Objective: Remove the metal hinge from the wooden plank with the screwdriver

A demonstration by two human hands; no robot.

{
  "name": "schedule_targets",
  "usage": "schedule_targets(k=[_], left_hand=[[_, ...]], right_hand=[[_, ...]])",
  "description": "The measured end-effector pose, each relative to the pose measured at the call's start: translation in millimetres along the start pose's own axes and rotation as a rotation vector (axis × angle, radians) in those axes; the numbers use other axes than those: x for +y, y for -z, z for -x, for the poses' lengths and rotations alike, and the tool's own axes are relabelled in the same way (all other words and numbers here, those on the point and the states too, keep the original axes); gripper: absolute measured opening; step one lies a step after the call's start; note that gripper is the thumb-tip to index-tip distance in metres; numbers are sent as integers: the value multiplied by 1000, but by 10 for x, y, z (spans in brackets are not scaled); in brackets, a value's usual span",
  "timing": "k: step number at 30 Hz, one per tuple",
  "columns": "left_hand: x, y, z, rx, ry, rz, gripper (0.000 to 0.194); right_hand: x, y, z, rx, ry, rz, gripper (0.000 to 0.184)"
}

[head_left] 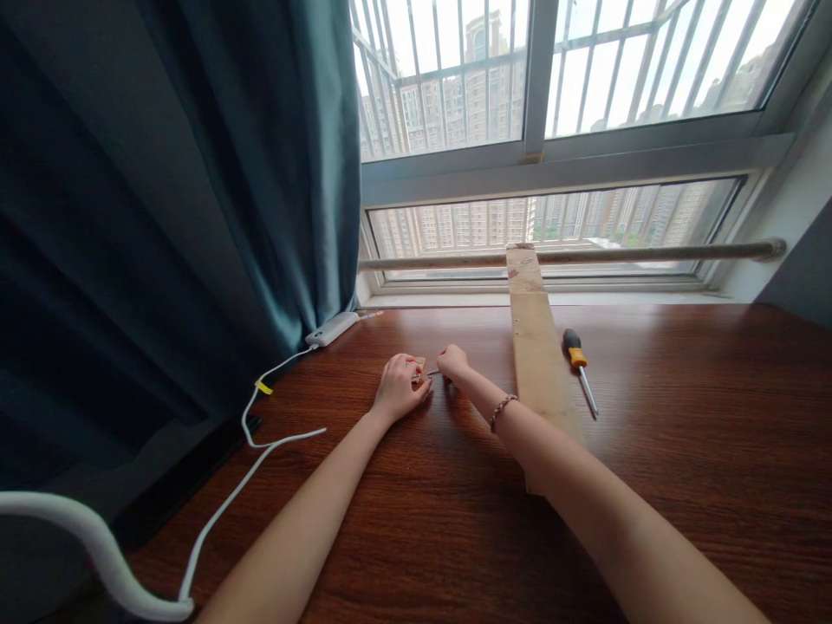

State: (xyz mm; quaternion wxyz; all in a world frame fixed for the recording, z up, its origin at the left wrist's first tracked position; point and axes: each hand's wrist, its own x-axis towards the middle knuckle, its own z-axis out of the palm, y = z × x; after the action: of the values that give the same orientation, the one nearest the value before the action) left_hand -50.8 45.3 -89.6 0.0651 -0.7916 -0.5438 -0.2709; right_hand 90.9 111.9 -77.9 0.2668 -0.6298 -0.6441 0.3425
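My left hand (398, 387) rests on the dark wooden table (682, 451), its fingers curled around a small brownish block (419, 367). Close on its right, my right hand (451, 361) is closed in a pinch on a thin metal piece (433, 373) that points at the block; I cannot make out what it is. A beaded bracelet (502, 409) circles my right wrist. A long pale wooden plank (538, 347) lies just right of my right hand, its far end on the window rail.
A screwdriver (578, 366) with an orange and black handle lies right of the plank. A white power bank (331, 328) with a white cable (260, 438) sits at the left by the teal curtain (169, 199). A metal rail (650, 254) crosses the window.
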Motion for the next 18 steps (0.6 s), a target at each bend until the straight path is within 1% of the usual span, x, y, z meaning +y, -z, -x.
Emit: schedule_targets(k=[3, 6, 7, 11, 13, 16, 18], left_hand=[[38, 21, 11, -16, -9, -70, 21], [58, 5, 22, -24, -42, -110, 15], [59, -7, 24, -15, -39, -119, 13], [60, -52, 22, 18, -10, -150, 12], [63, -64, 16, 27, 4, -162, 13], [64, -75, 7, 32, 38, -164, 13], [58, -84, 1, 45, 79, -159, 10]], right_hand=[[-15, 23, 57, -25, -4, 63, 8], [-33, 59, 91, -51, 15, 103, 4], [-39, 73, 94, -62, 20, 115, 4], [-54, 125, 77, -104, 31, 154, 13], [-60, 134, 77, -127, 41, 160, 13], [-84, 113, 102, -151, 58, 152, 13], [-117, 82, 126, -154, 56, 136, 16]])
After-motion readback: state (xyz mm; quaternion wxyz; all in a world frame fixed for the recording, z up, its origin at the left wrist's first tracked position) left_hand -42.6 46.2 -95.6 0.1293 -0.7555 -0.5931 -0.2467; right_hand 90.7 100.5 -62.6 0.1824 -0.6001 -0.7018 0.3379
